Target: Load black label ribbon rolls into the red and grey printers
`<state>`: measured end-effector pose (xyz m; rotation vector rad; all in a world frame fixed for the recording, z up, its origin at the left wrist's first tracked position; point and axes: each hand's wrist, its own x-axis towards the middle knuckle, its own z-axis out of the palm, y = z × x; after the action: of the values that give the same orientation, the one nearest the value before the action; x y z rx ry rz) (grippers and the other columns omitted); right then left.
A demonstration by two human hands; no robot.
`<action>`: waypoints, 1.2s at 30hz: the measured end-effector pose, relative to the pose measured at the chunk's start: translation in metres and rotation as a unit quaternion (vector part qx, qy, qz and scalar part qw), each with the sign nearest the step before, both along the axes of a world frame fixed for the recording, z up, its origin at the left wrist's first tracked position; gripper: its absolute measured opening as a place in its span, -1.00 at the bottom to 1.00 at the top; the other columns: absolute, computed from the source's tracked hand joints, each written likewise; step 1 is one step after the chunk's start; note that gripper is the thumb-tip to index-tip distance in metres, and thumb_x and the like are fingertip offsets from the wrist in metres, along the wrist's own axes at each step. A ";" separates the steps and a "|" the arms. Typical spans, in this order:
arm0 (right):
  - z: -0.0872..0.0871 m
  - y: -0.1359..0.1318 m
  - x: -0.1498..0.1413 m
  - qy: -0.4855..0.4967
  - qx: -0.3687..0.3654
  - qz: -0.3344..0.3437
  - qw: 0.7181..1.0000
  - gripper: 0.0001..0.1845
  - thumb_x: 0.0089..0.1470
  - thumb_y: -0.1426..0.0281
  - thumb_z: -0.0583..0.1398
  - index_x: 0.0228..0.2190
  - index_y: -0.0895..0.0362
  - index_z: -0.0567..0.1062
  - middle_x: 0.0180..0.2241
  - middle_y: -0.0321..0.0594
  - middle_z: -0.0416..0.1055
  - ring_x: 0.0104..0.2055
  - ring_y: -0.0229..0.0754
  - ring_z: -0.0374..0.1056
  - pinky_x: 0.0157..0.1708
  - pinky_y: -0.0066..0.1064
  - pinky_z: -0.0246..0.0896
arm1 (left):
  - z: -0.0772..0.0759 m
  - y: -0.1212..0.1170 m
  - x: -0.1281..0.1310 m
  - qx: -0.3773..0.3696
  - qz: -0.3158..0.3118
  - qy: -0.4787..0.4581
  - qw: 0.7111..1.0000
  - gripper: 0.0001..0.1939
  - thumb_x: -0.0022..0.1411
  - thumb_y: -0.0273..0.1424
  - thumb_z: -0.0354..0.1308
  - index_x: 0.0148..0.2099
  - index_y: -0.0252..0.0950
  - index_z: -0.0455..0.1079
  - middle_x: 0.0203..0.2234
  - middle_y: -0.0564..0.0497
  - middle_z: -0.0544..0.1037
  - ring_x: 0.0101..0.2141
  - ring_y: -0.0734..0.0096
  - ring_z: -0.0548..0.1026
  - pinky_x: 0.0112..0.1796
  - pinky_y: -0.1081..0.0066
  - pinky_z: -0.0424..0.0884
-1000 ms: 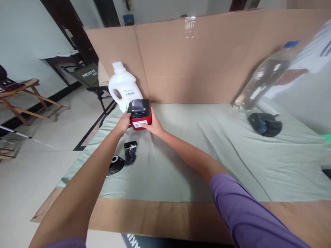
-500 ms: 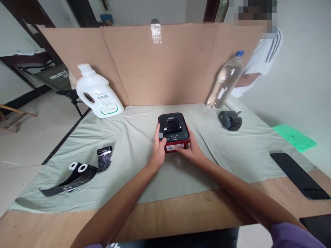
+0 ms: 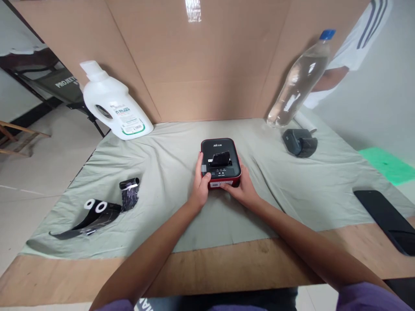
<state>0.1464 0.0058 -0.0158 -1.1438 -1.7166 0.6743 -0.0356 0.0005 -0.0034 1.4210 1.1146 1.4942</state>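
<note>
Between my hands, near the middle of the cloth, is a small black-and-red printer (image 3: pixel 219 146). A short piece of black film (image 3: pixel 221 159) stands out of the slot in its top, and a white label (image 3: pixel 215 184) is on its front side. My left hand (image 3: pixel 200 188) grips the left side, thumb at the front left corner. On the other side my right hand (image 3: pixel 244 188) holds the right edge, its thumb across the front label. Whether the printer rests on the cloth or is slightly raised, I cannot tell.
At left lie black film rolls with white cores (image 3: pixel 101 207) and a wrapped black roll (image 3: pixel 129 194). A white jug (image 3: pixel 113 101) and a water bottle (image 3: pixel 300 82) lean on the cardboard (image 3: pixel 207 60). Right are a dark device (image 3: pixel 295 142) and a phone (image 3: pixel 387 220); a person's sleeve (image 3: pixel 372 32) shows behind.
My view has tipped downward, so the cardboard's top edge and the other person's head have left the picture. Both hands keep their hold on the printer.
</note>
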 end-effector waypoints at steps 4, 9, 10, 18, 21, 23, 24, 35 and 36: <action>0.000 0.000 0.001 -0.001 0.000 0.003 1.000 0.17 -0.01 -0.02 0.41 0.43 -0.07 -0.03 0.26 0.00 0.27 0.28 0.30 0.17 0.28 0.28 0.08 | 0.002 -0.001 0.001 -0.005 -0.001 -0.003 1.000 -0.25 0.39 -0.03 0.03 0.51 -0.10 -0.02 0.49 0.03 -0.01 0.47 0.20 -0.09 0.43 0.25 -0.11; -0.001 0.002 0.001 -0.002 0.008 0.010 1.000 0.17 -0.02 -0.01 0.42 0.43 -0.08 -0.03 0.29 -0.02 0.24 0.30 0.28 0.16 0.28 0.25 0.09 | 0.000 -0.002 0.002 0.000 -0.002 -0.006 1.000 -0.29 0.42 -0.05 0.00 0.51 -0.05 -0.03 0.50 0.06 -0.04 0.47 0.21 -0.11 0.43 0.24 -0.13; -0.001 0.002 0.001 -0.003 0.009 0.009 1.000 0.17 -0.02 -0.01 0.41 0.43 -0.07 -0.03 0.29 -0.01 0.25 0.30 0.28 0.16 0.28 0.25 0.09 | -0.001 -0.003 0.002 -0.001 -0.005 -0.005 1.000 -0.30 0.42 -0.05 -0.01 0.51 -0.05 -0.03 0.50 0.06 -0.04 0.47 0.21 -0.10 0.43 0.23 -0.13; 0.002 0.002 0.002 -0.012 0.016 0.026 0.999 0.13 0.01 0.02 0.40 0.42 -0.02 0.00 0.33 0.03 0.20 0.29 0.28 0.19 0.29 0.26 0.06 | -0.003 -0.012 0.001 0.063 0.083 0.092 0.990 -0.61 0.46 -0.11 -0.05 0.19 -0.17 0.27 0.34 -0.20 0.16 0.38 0.15 0.12 0.35 0.09 0.06; 0.001 0.003 0.002 0.007 0.012 0.033 0.999 0.13 -0.02 -0.01 0.41 0.41 -0.02 0.04 0.30 0.02 0.25 0.28 0.28 0.22 0.29 0.24 0.08 | -0.005 -0.015 -0.001 0.102 0.137 0.129 0.977 -0.68 0.41 -0.14 0.05 0.08 -0.20 0.26 0.24 -0.24 0.20 0.32 0.10 0.18 0.27 0.07 0.20; 0.001 0.003 0.002 0.012 0.017 0.031 0.999 0.14 -0.04 -0.02 0.42 0.41 -0.01 0.06 0.29 0.03 0.26 0.29 0.28 0.22 0.30 0.23 0.07 | -0.006 -0.016 -0.001 0.138 0.161 0.168 0.963 -0.71 0.40 -0.18 0.08 0.06 -0.21 0.25 0.21 -0.26 0.23 0.28 0.08 0.22 0.23 0.06 0.22; 0.001 0.003 0.002 0.012 0.020 0.028 0.999 0.14 -0.04 -0.02 0.42 0.40 0.00 0.06 0.29 0.03 0.27 0.29 0.28 0.21 0.30 0.23 0.07 | -0.007 -0.017 -0.002 0.154 0.172 0.192 0.954 -0.73 0.40 -0.21 0.07 0.05 -0.22 0.26 0.18 -0.27 0.26 0.24 0.08 0.25 0.22 0.06 0.22; 0.006 0.001 0.002 -0.013 0.024 0.040 0.999 0.09 0.03 -0.04 0.37 0.40 0.01 0.05 0.25 0.06 0.29 0.25 0.29 0.26 0.23 0.23 0.19 | 0.003 -0.011 -0.010 0.275 0.211 0.383 0.856 -0.79 0.44 -0.33 0.00 -0.01 -0.32 0.36 -0.16 -0.20 0.53 -0.10 0.14 0.47 -0.06 0.18 0.34; 0.006 0.002 0.002 -0.017 0.026 0.039 0.999 0.10 0.03 -0.03 0.37 0.41 0.01 0.03 0.26 0.06 0.28 0.25 0.29 0.25 0.23 0.23 0.18 | 0.003 -0.010 -0.011 0.274 0.211 0.383 0.857 -0.78 0.44 -0.32 0.00 -0.02 -0.32 0.37 -0.17 -0.19 0.54 -0.10 0.14 0.47 -0.06 0.18 0.35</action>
<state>0.1487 0.0074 -0.0100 -1.0636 -1.8049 0.6576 -0.0469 -0.0099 0.0001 2.4303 1.6289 1.6631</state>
